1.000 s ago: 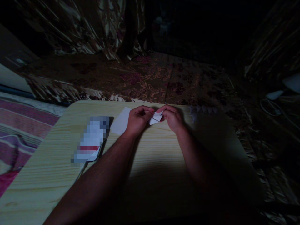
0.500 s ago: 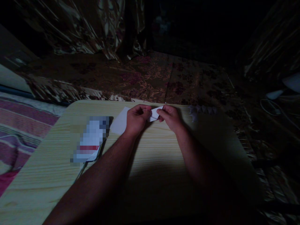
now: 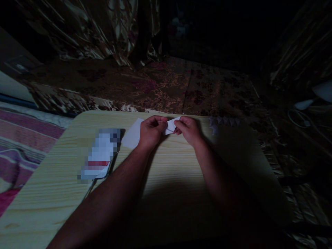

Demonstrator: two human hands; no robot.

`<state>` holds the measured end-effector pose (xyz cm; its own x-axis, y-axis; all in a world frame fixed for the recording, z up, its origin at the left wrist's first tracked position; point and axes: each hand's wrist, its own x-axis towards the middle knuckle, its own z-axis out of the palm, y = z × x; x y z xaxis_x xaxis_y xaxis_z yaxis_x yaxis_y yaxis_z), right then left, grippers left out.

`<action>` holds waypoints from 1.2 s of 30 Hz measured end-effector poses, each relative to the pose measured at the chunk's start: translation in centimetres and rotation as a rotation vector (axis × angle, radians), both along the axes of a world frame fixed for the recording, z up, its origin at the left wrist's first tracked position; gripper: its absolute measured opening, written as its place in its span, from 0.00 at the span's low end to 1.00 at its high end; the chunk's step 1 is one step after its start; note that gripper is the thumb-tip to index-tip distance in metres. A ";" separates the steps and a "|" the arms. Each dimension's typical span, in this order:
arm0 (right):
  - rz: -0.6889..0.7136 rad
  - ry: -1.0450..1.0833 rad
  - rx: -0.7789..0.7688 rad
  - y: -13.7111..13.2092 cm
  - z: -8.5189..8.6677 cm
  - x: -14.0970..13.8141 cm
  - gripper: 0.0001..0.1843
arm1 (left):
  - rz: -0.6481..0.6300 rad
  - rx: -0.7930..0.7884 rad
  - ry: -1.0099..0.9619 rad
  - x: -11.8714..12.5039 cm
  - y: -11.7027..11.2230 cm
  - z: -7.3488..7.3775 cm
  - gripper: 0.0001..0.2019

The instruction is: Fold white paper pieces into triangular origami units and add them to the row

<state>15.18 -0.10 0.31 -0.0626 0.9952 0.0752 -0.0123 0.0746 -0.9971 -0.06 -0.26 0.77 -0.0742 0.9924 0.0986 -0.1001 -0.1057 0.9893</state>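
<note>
A small piece of folded white paper (image 3: 170, 126) is held between both hands above the far part of the table. My left hand (image 3: 151, 131) is closed on its left end, thumb on top. On the right end, my right hand (image 3: 190, 129) pinches it between thumb and curled fingers. Partly behind my left hand, a larger white paper sheet (image 3: 132, 135) lies on the wood. To the right of my right hand, several small folded star-like paper shapes (image 3: 225, 121) sit near the table's far edge in dim light.
A blurred-out phone-like device (image 3: 101, 154) with a cable lies on the left of the wooden table (image 3: 171, 173). Beyond the far edge is a patterned cloth surface (image 3: 166, 83). Striped bedding (image 3: 23, 138) is on the left; a white cable (image 3: 298, 117) hangs at right.
Both hands keep their hold on the folded paper. Only a very slight shift of the right thumb and the paper shows.
</note>
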 end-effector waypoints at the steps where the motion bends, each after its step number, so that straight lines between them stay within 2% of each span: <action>1: 0.003 -0.001 0.001 0.0 -0.1 0.0 0.13 | -0.007 -0.005 -0.003 0.0 0.0 0.0 0.12; 10: 0.019 -0.039 0.038 -0.1 -0.2 0.1 0.13 | -0.096 0.023 0.170 -0.2 -0.2 0.0 0.11; 18: -0.017 -0.036 0.036 -0.3 0.2 -0.1 0.14 | -0.105 -0.005 0.141 0.1 -0.3 0.1 0.10; 29: -0.047 -0.015 0.094 -0.3 0.2 -0.1 0.10 | -0.163 0.000 0.172 0.0 -0.3 -0.2 0.13; 36: -0.110 0.058 0.053 -0.1 0.1 0.2 0.09 | -0.160 -0.046 0.124 -0.1 -0.1 0.0 0.11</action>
